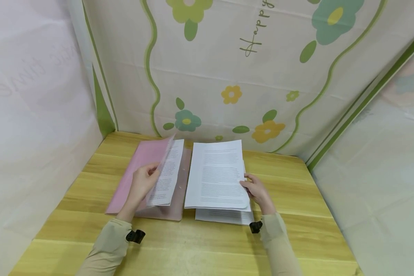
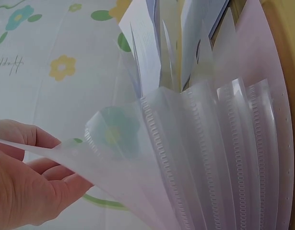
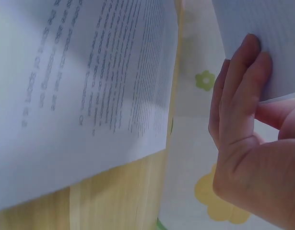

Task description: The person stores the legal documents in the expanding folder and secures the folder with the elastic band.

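A pink folder (image 1: 134, 168) lies on the left of the table, its front cover raised. My left hand (image 1: 143, 182) pinches that cover near its free edge. In the left wrist view, clear plastic pockets (image 2: 195, 158) fan out inside the folder. A printed sheet (image 1: 167, 176) shows under the lifted cover. To the right, my right hand (image 1: 257, 191) pinches printed paper (image 1: 220, 172) by its right edge, thumb on one side and fingers on the other. That paper is raised over another printed sheet (image 1: 224, 216), which the right wrist view shows close to the wooden surface.
The wooden table (image 1: 193, 249) ends at a flower-printed cloth backdrop (image 1: 207, 76). Cloth walls stand at the left and right. A small black camera sits on each wrist, the left one (image 1: 135, 236) close over the table.
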Motion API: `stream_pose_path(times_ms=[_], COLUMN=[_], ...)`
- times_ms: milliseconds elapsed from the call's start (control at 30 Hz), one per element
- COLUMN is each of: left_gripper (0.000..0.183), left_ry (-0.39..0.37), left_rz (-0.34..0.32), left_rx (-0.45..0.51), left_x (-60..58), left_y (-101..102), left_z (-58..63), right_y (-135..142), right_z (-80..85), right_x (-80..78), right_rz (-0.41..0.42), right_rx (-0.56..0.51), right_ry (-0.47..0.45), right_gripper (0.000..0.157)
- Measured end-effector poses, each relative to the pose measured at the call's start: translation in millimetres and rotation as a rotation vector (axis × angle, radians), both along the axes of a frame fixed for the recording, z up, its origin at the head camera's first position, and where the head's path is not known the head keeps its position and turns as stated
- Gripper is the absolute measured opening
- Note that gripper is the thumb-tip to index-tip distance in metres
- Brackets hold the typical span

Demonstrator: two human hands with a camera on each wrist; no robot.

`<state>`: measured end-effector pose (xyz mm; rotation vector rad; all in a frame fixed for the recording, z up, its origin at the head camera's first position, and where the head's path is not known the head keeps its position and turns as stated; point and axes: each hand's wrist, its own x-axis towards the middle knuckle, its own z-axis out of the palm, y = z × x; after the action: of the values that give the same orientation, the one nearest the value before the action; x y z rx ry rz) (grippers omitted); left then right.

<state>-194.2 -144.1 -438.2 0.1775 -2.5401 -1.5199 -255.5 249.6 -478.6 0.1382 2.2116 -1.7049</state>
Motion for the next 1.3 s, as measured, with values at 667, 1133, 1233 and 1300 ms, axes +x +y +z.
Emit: stream_pose_path(times_ms=[667, 1133, 1233, 1300], left_gripper=[0.036, 0.037, 0.037, 0.036], left_ry=[0.001, -0.016, -0.008, -0.004], left_rz=[0.011, 0.002, 0.001, 0.003], left_rx=[0.006, 0.0, -0.006, -0.006], left_x=[-0.8, -2.1, -1.9, -2.0], left_y=[-2, -2, -2, -1], left_z=[-1.9, -0.4, -1.2, -2.0], right_y=[-31, -45, -49, -51], right_z=[-11.2, -11.7, -13.0, -14.3], right_x=[-7.7, -9.5, -10.2, -10.3], right_rz=[0.033, 0.013, 0.014, 0.015], right_rx=[-0.085, -0.052, -0.053, -0.065], right_ry=[-0.012, -0.019, -0.021, -0.028], right_gripper=[0.036, 0.038, 0.037, 0.036])
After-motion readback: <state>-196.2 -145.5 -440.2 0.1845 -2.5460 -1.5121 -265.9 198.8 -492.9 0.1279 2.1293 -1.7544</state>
